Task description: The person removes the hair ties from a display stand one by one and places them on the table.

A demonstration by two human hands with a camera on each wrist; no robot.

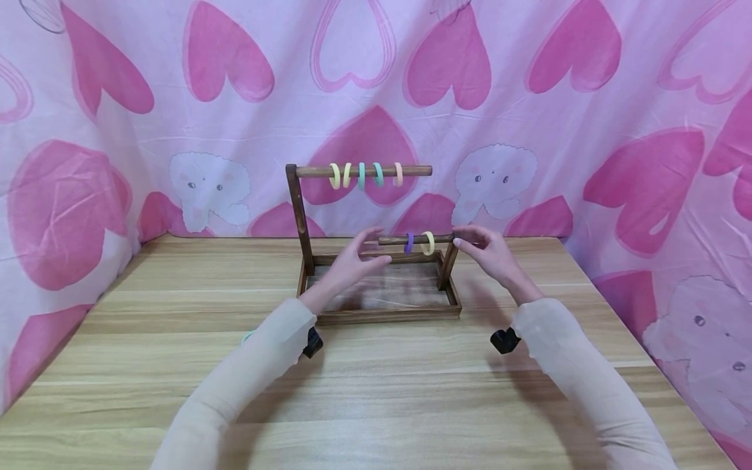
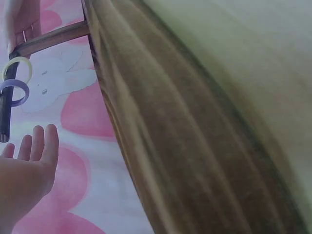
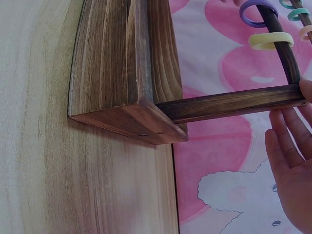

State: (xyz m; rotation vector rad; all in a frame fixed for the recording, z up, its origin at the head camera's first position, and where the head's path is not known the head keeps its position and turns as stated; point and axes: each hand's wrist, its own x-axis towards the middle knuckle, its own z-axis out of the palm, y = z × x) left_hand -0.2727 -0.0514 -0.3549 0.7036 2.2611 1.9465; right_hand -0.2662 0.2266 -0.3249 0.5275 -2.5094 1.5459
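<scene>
A dark wooden rack (image 1: 388, 316) with a tray base, a tall post and a short post stands on the table. Yellow, green and pink rings (image 1: 361, 176) hang on its upper bar. The lower bar carries a purple ring (image 1: 408, 243) and a pale yellow ring (image 1: 428, 243). My left hand (image 1: 355, 258) is beside the lower bar's free end, fingers extended and holding nothing; the left wrist view shows its palm below that end. My right hand (image 1: 487, 251) holds the top of the short post (image 3: 234, 103) between thumb and fingertips.
On the wood-grain table (image 1: 399, 398), a small mint-green item (image 1: 247, 336) shows partly behind the left sleeve. A pink heart-patterned curtain (image 1: 440, 130) hangs behind the table and along both sides. Black wrist devices (image 1: 504, 340) hang below both wrists.
</scene>
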